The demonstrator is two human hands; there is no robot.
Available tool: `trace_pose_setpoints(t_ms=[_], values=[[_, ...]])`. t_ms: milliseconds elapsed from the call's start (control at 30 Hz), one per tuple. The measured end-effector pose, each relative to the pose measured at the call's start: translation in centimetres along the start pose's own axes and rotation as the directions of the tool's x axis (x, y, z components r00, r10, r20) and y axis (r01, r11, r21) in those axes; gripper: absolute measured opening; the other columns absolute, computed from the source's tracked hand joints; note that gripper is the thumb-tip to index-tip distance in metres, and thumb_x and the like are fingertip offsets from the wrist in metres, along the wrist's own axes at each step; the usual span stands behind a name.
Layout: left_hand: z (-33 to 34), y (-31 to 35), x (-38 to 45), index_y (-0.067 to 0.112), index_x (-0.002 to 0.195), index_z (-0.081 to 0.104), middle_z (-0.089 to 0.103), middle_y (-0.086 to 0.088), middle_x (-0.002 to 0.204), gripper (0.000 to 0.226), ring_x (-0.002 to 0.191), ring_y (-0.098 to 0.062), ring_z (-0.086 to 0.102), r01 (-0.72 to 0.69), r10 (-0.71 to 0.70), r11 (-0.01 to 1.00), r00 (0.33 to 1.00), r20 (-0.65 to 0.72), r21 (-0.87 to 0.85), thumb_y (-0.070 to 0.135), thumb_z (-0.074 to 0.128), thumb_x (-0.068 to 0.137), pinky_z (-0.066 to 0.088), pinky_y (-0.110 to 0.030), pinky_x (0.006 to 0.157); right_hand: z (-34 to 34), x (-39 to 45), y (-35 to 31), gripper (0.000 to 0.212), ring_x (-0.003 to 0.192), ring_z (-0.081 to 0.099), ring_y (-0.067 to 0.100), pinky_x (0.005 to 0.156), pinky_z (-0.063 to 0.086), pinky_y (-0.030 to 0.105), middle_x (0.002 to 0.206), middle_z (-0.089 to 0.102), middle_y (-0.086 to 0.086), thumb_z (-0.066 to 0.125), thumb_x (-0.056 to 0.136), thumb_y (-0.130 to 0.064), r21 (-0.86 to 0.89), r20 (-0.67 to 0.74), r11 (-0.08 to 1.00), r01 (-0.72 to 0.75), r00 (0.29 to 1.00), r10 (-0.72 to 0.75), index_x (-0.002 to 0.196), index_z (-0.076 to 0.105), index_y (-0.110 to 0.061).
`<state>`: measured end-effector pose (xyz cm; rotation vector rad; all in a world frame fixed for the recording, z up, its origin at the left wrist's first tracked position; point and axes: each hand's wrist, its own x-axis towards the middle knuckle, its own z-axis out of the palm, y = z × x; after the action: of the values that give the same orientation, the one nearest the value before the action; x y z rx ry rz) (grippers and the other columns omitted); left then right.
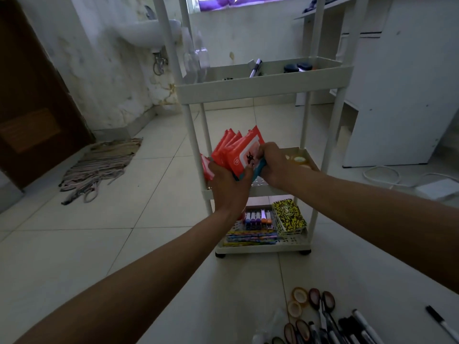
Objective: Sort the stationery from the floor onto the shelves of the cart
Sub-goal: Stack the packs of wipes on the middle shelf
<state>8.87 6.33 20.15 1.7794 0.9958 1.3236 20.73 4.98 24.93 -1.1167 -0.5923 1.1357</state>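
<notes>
Both hands, left hand [229, 180] and right hand [274, 163], grip the red packets [238, 152] over the cart's middle shelf [308, 157]; next, seat them upright, then fetch the scissors [320, 304] from the floor below

We stand on a floor [82, 247] of pale square tiles with thin dark joints. At far left we see a brown wooden door [32, 108]. Beside it a stained, blotchy wall [109, 78] carries a white basin [149, 31] with a metal pipe [159, 63] under it. A striped rug [99, 167] lies crumpled on the tiles near the door. At the far end daylight comes through a window [248, 2] with a purple curtain. On the right we see a white cabinet [402, 90], and a white cable [382, 175] coils on the tiles near its foot.
</notes>
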Motion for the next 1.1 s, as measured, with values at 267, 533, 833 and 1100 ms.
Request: trace_pose_setpoints(t_ms=[267, 533, 833, 1100], values=[[1.3, -2.3, 1.3, 0.006, 0.143, 0.022, 0.054, -0.009, 0.136, 0.075, 0.118, -0.022, 0.061, 0.002, 0.001, 0.997, 0.999, -0.045, 0.082, 0.034, 0.07, 0.092, 0.05, -0.022, 0.091, 1.0, 3.1, 1.4, 0.031, 0.11, 0.062, 0.024, 0.081, 0.059, 0.034, 0.123, 0.062, 0.012, 0.041, 0.095, -0.015, -0.098, -0.026, 0.989, -0.108, 0.994, 0.106, 0.122, 0.054, -0.011], [1.0, -2.3, 3.3, 0.002, 0.143, 0.02, 0.059, -0.012, 0.132, 0.081, 0.116, -0.028, 0.064, 0.103, -0.119, 0.966, 0.991, 0.054, 0.239, 0.034, 0.072, 0.09, 0.054, -0.034, 0.092, 2.0, 4.4, 2.1, 0.029, 0.102, 0.066, 0.026, 0.076, 0.057, 0.035, 0.105, 0.069, 0.014, 0.043, 0.099, -0.023, -0.191, -0.083, 0.975, -0.115, 0.991, 0.101, 0.112, 0.062, -0.006], [-2.1, -1.5, 0.4, 0.007, 0.146, 0.033, 0.053, -0.008, 0.136, 0.07, 0.123, -0.02, 0.057, -0.096, -0.003, 0.919, 0.968, 0.25, 0.383, 0.03, 0.07, 0.091, 0.05, -0.031, 0.103, 1.3, 4.1, 2.4, 0.043, 0.091, 0.068, 0.016, 0.067, 0.052, 0.026, 0.099, 0.073, 0.004, 0.04, 0.1, -0.047, -0.428, 0.043, 0.901, -0.074, 0.994, 0.102, 0.111, 0.068, -0.017], [-10.4, -3.8, 0.2, 0.017, 0.094, 0.06, 0.064, 0.007, 0.084, 0.019, 0.076, -0.005, 0.064, -0.187, 0.191, 0.94, 0.981, 0.013, 0.285, 0.004, 0.048, 0.098, 0.056, -0.021, 0.068, 2.2, 4.3, 2.4, 0.067, 0.115, 0.06, 0.029, 0.102, 0.048, 0.046, 0.127, 0.062, 0.011, 0.052, 0.083, -0.065, -0.589, 0.073, 0.801, -0.108, 0.98, 0.186, 0.134, 0.052, -0.021]])
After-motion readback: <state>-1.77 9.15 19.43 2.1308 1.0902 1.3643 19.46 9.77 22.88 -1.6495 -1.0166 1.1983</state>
